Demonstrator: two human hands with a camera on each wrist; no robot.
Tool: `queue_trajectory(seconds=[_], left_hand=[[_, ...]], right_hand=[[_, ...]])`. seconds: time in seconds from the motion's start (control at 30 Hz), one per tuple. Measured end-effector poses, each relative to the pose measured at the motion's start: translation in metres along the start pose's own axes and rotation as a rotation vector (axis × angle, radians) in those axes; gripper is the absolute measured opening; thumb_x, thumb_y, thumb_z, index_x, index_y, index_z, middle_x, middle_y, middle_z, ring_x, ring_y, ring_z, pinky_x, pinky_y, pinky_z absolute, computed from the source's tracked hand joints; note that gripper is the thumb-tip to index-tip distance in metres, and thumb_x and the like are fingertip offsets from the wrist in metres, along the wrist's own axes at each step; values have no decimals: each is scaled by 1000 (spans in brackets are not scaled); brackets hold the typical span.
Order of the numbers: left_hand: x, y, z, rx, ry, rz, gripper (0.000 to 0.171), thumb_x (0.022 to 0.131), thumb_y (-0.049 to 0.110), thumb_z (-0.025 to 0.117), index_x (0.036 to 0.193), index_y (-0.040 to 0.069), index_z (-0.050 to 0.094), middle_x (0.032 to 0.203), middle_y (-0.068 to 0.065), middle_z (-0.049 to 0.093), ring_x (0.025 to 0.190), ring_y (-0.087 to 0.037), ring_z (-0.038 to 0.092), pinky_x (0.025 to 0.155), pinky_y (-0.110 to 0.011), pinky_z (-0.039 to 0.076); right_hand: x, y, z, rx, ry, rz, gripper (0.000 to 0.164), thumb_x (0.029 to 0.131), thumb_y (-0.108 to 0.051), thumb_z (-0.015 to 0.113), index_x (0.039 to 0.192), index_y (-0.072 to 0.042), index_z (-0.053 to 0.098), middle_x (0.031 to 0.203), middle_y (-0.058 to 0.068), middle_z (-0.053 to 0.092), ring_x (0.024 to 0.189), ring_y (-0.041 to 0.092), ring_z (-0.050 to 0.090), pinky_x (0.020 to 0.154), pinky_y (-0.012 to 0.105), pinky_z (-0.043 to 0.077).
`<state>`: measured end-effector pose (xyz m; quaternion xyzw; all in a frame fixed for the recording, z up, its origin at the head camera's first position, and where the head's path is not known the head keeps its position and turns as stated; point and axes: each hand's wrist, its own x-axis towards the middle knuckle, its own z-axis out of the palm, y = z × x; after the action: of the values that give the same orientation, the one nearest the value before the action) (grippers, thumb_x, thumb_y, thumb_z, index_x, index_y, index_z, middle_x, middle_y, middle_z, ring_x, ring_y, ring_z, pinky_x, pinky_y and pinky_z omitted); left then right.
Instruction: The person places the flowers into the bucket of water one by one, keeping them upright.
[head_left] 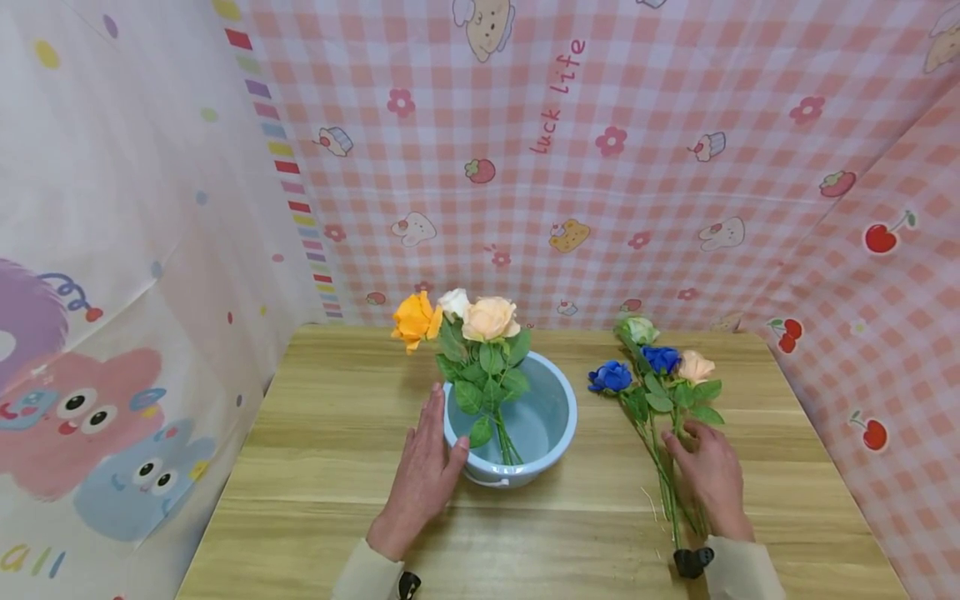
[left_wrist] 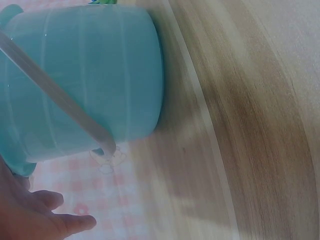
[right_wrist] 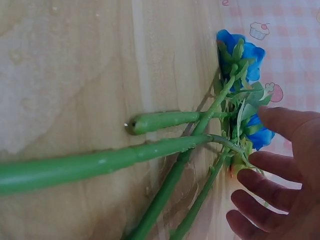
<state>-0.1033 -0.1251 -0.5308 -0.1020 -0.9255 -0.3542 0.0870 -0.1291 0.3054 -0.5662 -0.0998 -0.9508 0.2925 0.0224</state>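
Observation:
A light blue bucket [head_left: 572,408] stands on the table, with an orange rose [head_left: 417,320], a white rose [head_left: 453,302] and a peach rose [head_left: 490,319] leaning in it. My left hand [head_left: 424,467] rests against the bucket's left side near the rim, its fingers extended. In the left wrist view, the bucket's pale handle [left_wrist: 62,100] hangs down its side. My right hand [head_left: 708,473] is over the stems of the loose roses, closest to a second peach rose [head_left: 695,367]. Thumb and fingers stand apart beside the green stems [right_wrist: 170,170]. Two blue roses [head_left: 611,377] and a pale green rose [head_left: 639,330] lie there too.
The wooden table [head_left: 330,467] has a pink checked cloth [head_left: 562,192] hanging behind it and along its right. A white cartoon-printed cloth [head_left: 150,333] hangs on the left. Thin scraps lie near the stem ends.

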Motion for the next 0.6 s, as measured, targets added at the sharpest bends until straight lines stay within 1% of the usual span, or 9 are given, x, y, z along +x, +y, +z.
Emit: queue_trajectory(seconds=[0.13, 0.23, 0.37, 0.43, 0.5, 0.6], left_hand=[[0, 0, 0, 0, -3, 0, 77, 108, 35, 49, 167, 9, 7, 174, -5, 7, 155, -40, 21, 114, -74, 27], [0, 0, 0, 0, -2, 1, 77, 108, 36, 48, 167, 10, 7, 174, -6, 7, 155, -41, 21, 114, -74, 27], [0, 0, 0, 1, 0, 5, 77, 108, 37, 47, 167, 10, 6, 174, -8, 9, 155, -41, 22, 114, -74, 27], [0, 0, 0, 0, -2, 3, 76, 109, 39, 45, 168, 10, 6, 174, -7, 8, 155, -40, 21, 114, -74, 26], [0, 0, -1, 0, -6, -1, 76, 109, 43, 42, 168, 11, 5, 174, -7, 8, 156, -39, 20, 114, -73, 26], [0, 0, -1, -2, -6, -3, 76, 109, 45, 41, 167, 10, 6, 174, -8, 9, 156, -38, 19, 114, -73, 26]], right_hand=[[3, 1, -1, 2, -17, 0, 61, 103, -39, 63, 133, 14, 58, 129, 37, 58, 114, 52, 57, 92, 66, 46], [5, 1, -2, 9, -7, -2, 54, 102, -33, 66, 128, 14, 61, 115, 32, 65, 100, 44, 63, 82, 59, 50], [8, 2, -1, 4, 6, 6, 42, 101, -27, 67, 117, 11, 66, 96, 21, 68, 83, 33, 62, 69, 46, 47], [9, 2, 0, 2, 9, 13, 37, 101, -26, 68, 112, 9, 68, 91, 17, 69, 78, 29, 61, 66, 43, 45], [10, 3, 1, -1, 13, 15, 32, 100, -25, 69, 106, 7, 70, 88, 15, 70, 76, 29, 62, 65, 42, 45], [12, 5, 2, 3, 10, 22, 29, 99, -24, 69, 102, 5, 72, 88, 16, 72, 77, 32, 65, 66, 46, 47]])
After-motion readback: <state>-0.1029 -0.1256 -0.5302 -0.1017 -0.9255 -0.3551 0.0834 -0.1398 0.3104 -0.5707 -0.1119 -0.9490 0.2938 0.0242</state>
